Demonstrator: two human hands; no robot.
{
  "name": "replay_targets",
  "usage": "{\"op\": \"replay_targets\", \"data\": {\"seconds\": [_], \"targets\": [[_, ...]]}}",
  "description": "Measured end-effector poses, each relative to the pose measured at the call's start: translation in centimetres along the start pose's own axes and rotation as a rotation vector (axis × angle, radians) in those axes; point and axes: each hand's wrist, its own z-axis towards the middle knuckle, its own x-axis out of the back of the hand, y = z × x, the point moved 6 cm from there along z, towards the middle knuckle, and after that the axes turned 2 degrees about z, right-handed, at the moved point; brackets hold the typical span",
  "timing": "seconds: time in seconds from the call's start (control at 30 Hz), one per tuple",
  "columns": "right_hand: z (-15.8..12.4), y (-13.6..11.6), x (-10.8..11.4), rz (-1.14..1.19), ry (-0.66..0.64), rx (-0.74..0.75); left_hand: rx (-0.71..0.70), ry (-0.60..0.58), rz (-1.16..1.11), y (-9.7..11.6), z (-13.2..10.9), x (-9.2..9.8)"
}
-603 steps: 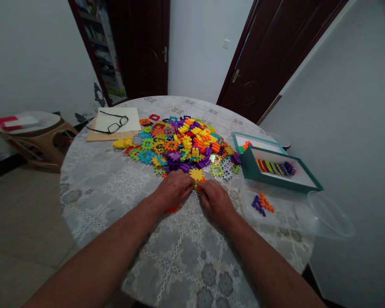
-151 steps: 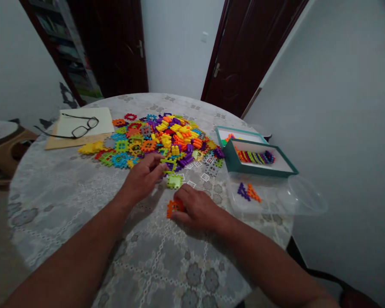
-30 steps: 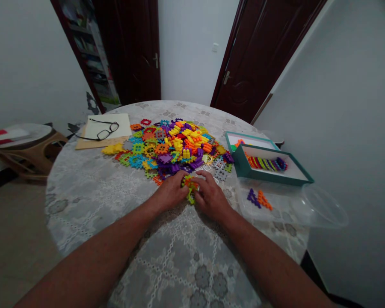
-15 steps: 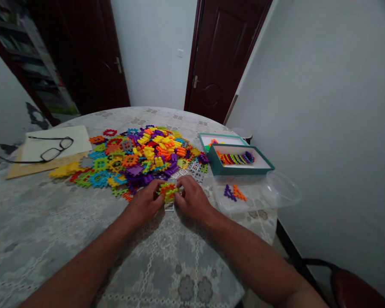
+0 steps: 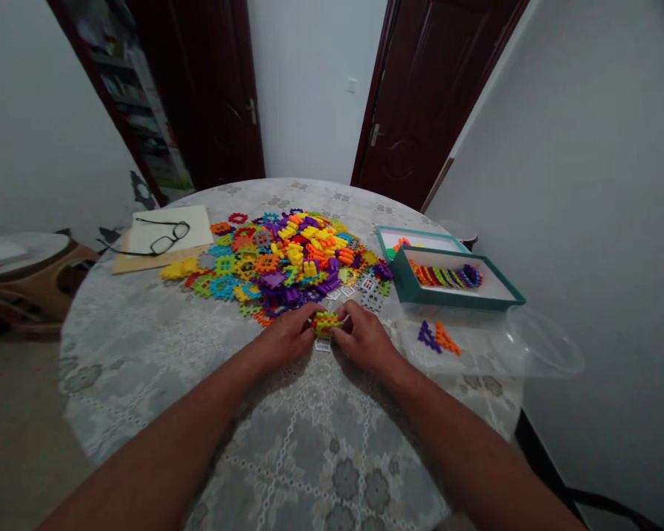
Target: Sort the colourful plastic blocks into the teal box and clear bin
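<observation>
Between my hands is a small block built of yellow-green and orange-red interlocking plastic pieces [image 5: 326,323]. My left hand [image 5: 288,333] pinches its left side, and my right hand [image 5: 364,335] grips the right side. Fingers cover both ends of it. Just under the block, a white window-shaped piece [image 5: 323,344] lies on the patterned tablecloth [image 5: 288,442]. Beyond my hands spreads a heap of colourful plastic building pieces [image 5: 293,254], yellow, orange, purple, blue and green. Several white and grey window pieces [image 5: 371,299] lie at its near right edge.
On the right stand a green-edged box [image 5: 448,299] holding a row of coloured pieces and a clear plastic container [image 5: 547,346]. Purple and orange triangular pieces [image 5: 447,338] lie beside them. Black-framed glasses [image 5: 163,242] rest on paper [image 5: 199,221] at left.
The view has swung left, so everything sits further right in it. The block between my hands has tilted, showing more of its yellow-green edge. Both hands keep hold of it.
</observation>
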Motion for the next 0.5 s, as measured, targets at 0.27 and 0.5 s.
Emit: {"op": "replay_targets", "data": {"seconds": [0.27, 0.5], "targets": [[-0.2, -0.7, -0.5, 0.003, -0.049, 0.117, 0.027, 0.013, 0.045, 0.0, -0.2, 0.3], [-0.4, -1.6, -0.7, -0.066, -0.069, 0.220, -0.003, 0.030, 0.096, -0.1, -0.3, 1.0]]}}
